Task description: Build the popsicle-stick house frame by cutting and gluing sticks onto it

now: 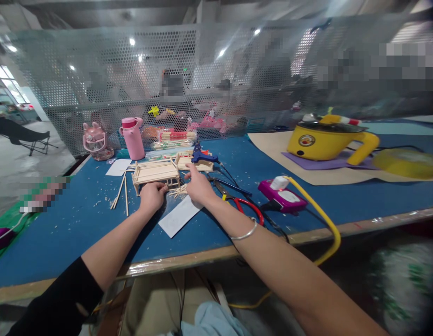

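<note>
A small bed-like frame of pale wooden sticks [155,171] stands on the blue table. My left hand [152,197] has curled fingers closed at its lower front edge, near the front right leg. To the right of the frame, my right hand [199,185] has its index finger stretched toward the frame's right end, with nothing seen in its fingers; part of the hand hides the pile behind it. Short cut stick pieces [178,190] lie between the hands. A blue glue gun [204,157] rests behind my right hand, by a second stick piece [193,163].
Loose sticks [126,196] lie left, a white paper strip [179,217] in front. Right are red-handled scissors [249,207], a purple power socket [282,197] with a yellow cable, and a yellow pot [319,142]. Behind stand a pink bottle [132,140] and a mesh screen [114,79].
</note>
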The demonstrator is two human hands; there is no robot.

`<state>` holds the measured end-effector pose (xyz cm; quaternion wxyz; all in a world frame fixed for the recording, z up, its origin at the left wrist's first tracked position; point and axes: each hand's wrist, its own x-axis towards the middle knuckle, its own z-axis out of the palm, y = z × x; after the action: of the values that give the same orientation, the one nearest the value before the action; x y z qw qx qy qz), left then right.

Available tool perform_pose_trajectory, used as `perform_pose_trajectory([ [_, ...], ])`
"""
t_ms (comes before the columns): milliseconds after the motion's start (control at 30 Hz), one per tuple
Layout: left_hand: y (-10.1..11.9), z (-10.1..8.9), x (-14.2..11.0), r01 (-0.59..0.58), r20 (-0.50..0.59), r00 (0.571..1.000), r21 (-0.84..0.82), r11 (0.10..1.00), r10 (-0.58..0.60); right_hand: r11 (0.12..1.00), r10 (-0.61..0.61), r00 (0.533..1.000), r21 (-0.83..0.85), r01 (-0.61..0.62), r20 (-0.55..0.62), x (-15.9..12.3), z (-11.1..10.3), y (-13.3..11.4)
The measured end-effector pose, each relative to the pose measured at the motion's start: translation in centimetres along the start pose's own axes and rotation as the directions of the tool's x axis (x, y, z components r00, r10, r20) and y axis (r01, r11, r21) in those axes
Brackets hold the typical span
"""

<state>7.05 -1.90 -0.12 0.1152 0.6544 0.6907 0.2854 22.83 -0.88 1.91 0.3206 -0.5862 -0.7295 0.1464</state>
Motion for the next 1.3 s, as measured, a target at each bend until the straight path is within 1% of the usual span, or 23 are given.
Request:
perform_pose_trajectory([
  [100, -0.1, 0.1, 0.1, -0.01, 0.004, 1.0, -0.009, 1.0, 0.01, 0.997, 0.013, 0.984, 0.071, 0.0, -0.178, 0.5, -0.3, 0.2],
  [200, -0.2, 0.1, 0.1, -0.015, 0.011, 1.0, -0.021, 1.0, 0.015, 0.988, 0.0, 0.948, 0.145, 0.048, -0.317, 0.9, -0.3, 0.5],
  [333, -0.2, 0.1, 0.1, -0.028, 0.011, 1.0, -0.02, 0.999, 0.028, 0.976, -0.013, 0.921, 0.197, 0.097, -0.389, 1.1, -0.1, 0.9],
  [400, -0.1, 0.1, 0.1, -0.03, 0.013, 0.999, -0.021, 0.999, 0.031, 0.98, -0.015, 0.915, 0.174, 0.093, -0.404, 1.2, -0.4, 1.1],
  [433, -0.1, 0.1, 0.1, -0.025, 0.013, 1.0, -0.02, 0.999, 0.026, 0.987, -0.023, 0.92, 0.137, 0.083, -0.392, 1.3, -0.7, 1.1],
  [467, -0.1, 0.1, 0.0, -0.02, 0.01, 1.0, -0.018, 1.0, 0.02, 0.994, -0.04, 0.936, 0.077, 0.072, -0.35, 1.3, -1.3, 1.1],
  [500, 0.0, 0.0, 0.0, -0.016, 0.009, 1.0, -0.016, 1.0, 0.016, 0.998, -0.066, 0.962, -0.007, 0.067, -0.264, 1.4, -1.9, 1.0],
  [533, 0.0, 0.0, 0.0, -0.014, 0.01, 1.0, -0.014, 1.0, 0.014, 0.991, -0.087, 0.988, -0.109, 0.074, -0.128, 1.5, -2.6, 0.8],
  [567, 0.0, 0.0, 0.0, -0.014, 0.012, 1.0, -0.014, 1.0, 0.014, 0.971, -0.094, 0.995, -0.215, 0.102, 0.045, 1.7, -3.3, 0.5],
  [600, 0.0, 0.0, 0.0, -0.016, 0.017, 1.0, -0.016, 1.0, 0.016, 0.939, -0.08, 0.971, -0.309, 0.15, 0.227, 1.8, -4.0, 0.1],
  [633, 0.0, 0.1, 0.0, -0.02, 0.022, 1.0, -0.02, 1.0, 0.021, 0.903, -0.053, 0.924, -0.376, 0.206, 0.378, 2.0, -4.4, -0.3],
  [667, 0.0, 0.1, 0.0, -0.025, 0.024, 0.999, -0.024, 0.999, 0.026, 0.872, -0.035, 0.877, -0.414, 0.261, 0.479, 2.1, -4.7, -0.7],
  [700, 0.0, 0.1, 0.1, -0.027, 0.021, 0.999, -0.025, 0.999, 0.027, 0.849, -0.033, 0.842, -0.43, 0.308, 0.539, 2.3, -4.8, -1.2],
  [733, 0.0, 0.1, 0.1, -0.026, 0.017, 1.0, -0.023, 0.999, 0.027, 0.833, -0.045, 0.821, -0.431, 0.345, 0.569, 2.3, -4.6, -1.6],
  [767, 0.0, 0.1, 0.1, -0.026, 0.016, 1.0, -0.02, 0.999, 0.027, 0.822, -0.064, 0.811, -0.43, 0.373, 0.581, 2.4, -4.3, -1.9],
  [800, 0.0, 0.2, 0.1, -0.025, 0.018, 1.0, -0.018, 1.0, 0.025, 0.814, -0.076, 0.812, -0.434, 0.386, 0.579, 2.4, -3.9, -2.1],
  [867, 0.0, 0.2, 0.1, -0.016, 0.026, 1.0, -0.02, 1.0, 0.017, 0.809, -0.076, 0.832, -0.453, 0.374, 0.55, 2.3, -2.9, -2.1],
  [967, 0.1, 0.1, 0.1, -0.005, 0.025, 1.0, -0.039, 0.999, 0.006, 0.824, -0.082, 0.865, -0.454, 0.338, 0.495, 2.0, -1.8, -1.4],
  [1067, 0.2, 0.1, 0.1, 0.003, 0.019, 1.0, -0.048, 0.999, -0.002, 0.845, -0.13, 0.867, -0.404, 0.35, 0.481, 1.8, -1.5, -0.6],
  [1167, 0.2, 0.1, 0.0, 0.001, 0.027, 1.0, -0.039, 0.999, 0.0, 0.872, -0.168, 0.87, -0.342, 0.35, 0.463, 1.6, -1.5, -0.3],
  [1300, 0.2, 0.0, 0.0, -0.005, 0.036, 0.999, -0.029, 1.0, 0.006, 0.893, -0.175, 0.909, -0.328, 0.309, 0.379, 1.4, -1.5, -0.5],
])
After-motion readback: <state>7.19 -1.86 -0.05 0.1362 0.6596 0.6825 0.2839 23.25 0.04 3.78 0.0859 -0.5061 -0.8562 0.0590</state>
